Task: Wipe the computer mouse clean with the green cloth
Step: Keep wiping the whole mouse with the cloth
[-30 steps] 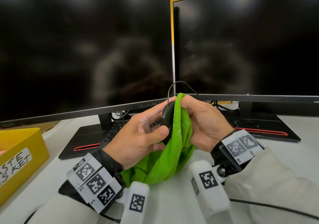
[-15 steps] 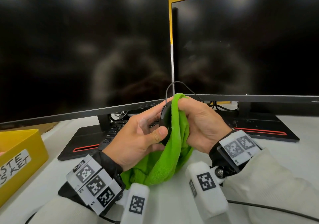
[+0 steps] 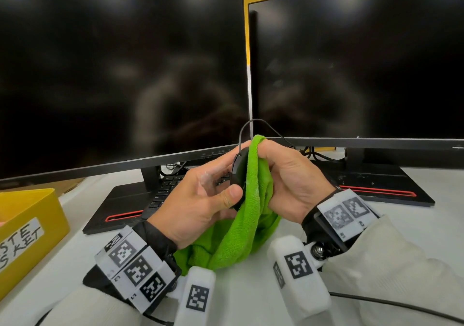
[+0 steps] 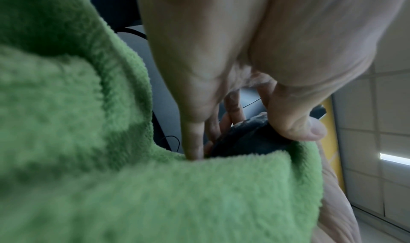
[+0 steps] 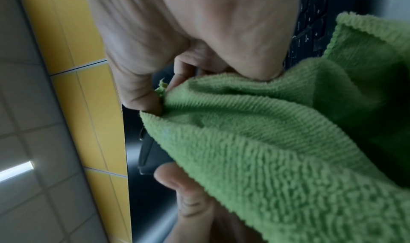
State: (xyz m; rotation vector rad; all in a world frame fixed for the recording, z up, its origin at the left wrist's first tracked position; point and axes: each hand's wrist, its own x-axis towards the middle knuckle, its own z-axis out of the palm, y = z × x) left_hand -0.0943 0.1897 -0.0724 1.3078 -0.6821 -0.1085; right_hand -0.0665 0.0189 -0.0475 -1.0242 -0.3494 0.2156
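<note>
My left hand (image 3: 213,190) holds the black wired mouse (image 3: 238,172) on edge above the desk, thumb on its near end and fingers behind it. Against the mouse's right face lies the green cloth (image 3: 251,215), which my right hand (image 3: 283,175) grips and presses on it; the cloth's tail hangs to the desk. In the left wrist view the mouse (image 4: 250,138) shows under my thumb, above a fold of cloth (image 4: 133,185). The right wrist view shows my fingers pinching the cloth (image 5: 266,141), with a strip of the mouse (image 5: 147,155) beside it. Most of the mouse is hidden.
Two dark monitors (image 3: 120,74) (image 3: 356,62) stand close behind my hands, their bases on the white desk (image 3: 251,288). A black keyboard (image 3: 170,187) lies under the left monitor. A yellow waste basket (image 3: 27,230) sits at the left edge. The mouse cable (image 3: 251,125) loops upward.
Both hands, the mouse and the cloth have risen slightly. The grips look unchanged.
</note>
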